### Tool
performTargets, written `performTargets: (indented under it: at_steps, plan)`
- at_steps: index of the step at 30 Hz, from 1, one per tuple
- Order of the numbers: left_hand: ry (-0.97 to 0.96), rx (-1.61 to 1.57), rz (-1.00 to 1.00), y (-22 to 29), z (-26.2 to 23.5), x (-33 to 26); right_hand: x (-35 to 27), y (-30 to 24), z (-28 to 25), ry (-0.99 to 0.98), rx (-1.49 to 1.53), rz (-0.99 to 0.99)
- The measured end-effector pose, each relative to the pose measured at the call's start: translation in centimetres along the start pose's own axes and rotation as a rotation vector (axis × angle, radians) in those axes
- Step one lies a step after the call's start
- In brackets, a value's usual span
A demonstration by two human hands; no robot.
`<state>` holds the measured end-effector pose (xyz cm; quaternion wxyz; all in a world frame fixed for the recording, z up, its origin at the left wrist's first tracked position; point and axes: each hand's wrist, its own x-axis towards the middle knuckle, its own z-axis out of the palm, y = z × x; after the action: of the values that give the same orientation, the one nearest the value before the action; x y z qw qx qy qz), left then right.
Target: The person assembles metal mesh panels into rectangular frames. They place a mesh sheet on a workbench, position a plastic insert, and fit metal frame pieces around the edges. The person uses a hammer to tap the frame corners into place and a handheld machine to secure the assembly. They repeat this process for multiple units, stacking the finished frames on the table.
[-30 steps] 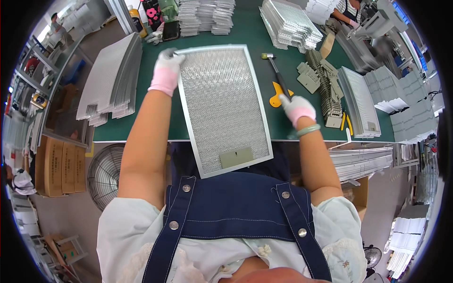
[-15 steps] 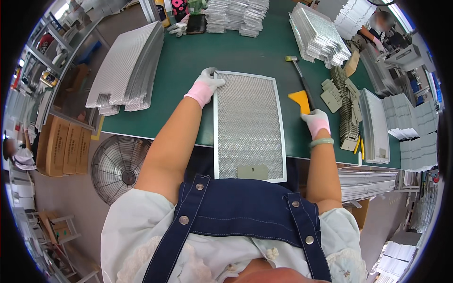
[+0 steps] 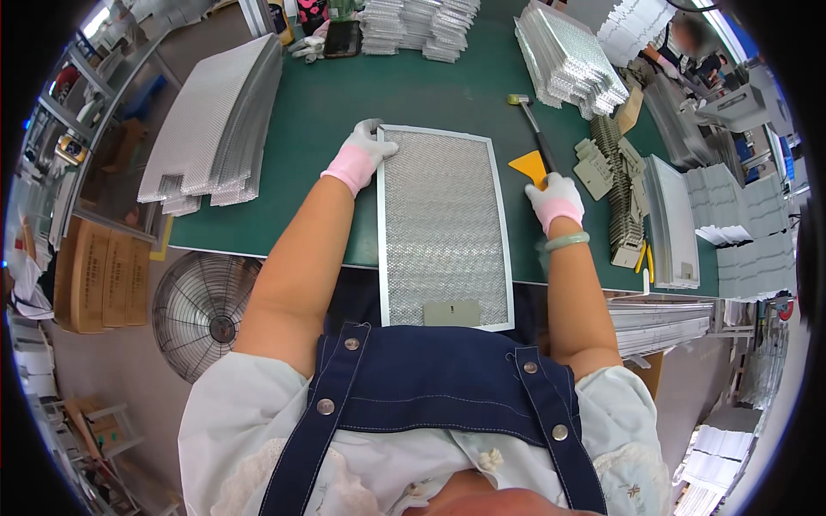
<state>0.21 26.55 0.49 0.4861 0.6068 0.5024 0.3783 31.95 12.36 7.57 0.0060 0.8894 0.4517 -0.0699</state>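
On the green table (image 3: 430, 95), mesh filter panel (image 3: 443, 228) lies flat, long axis running away from the body, near end overhanging the edge. Left hand (image 3: 363, 155) grips its far-left corner; right hand (image 3: 555, 199), just right of the panel, is closed on the yellow scraper (image 3: 528, 163).

A single head-worn fisheye camera is looking steeply down from above the person's chest, facing forward over the green counter (image 3: 344, 95). It is sitting close: the denim apron bib (image 3: 439, 387) is filling the lower frame, forearms are entering from below, and straight edges are bending toward the dark rim.
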Motion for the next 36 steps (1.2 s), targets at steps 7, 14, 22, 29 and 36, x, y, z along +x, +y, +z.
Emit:
performTargets:
  at_steps: [7,14,22,29,36]
  plan:
    - [-0.055,-0.068,-0.051,0.4,-0.1,-0.4,2.5,1.4,1.2,-0.023,0.142,-0.046]
    - [0.002,0.202,0.066,1.7,0.3,-1.1,-0.2,-2.0,2.3,0.470,0.417,-0.440]
    - [-0.066,0.123,0.037,0.3,-0.6,-0.5,-5.0,-16.6,1.9,0.103,-0.164,-0.738]
    - [-0.098,0.084,0.014,-0.6,-0.9,-0.4,-4.9,-20.7,2.3,-0.002,-0.153,-0.657]
    - [-0.112,-0.046,0.016,-0.8,0.1,-0.4,-4.8,-20.8,2.1,0.018,-0.107,-0.590]
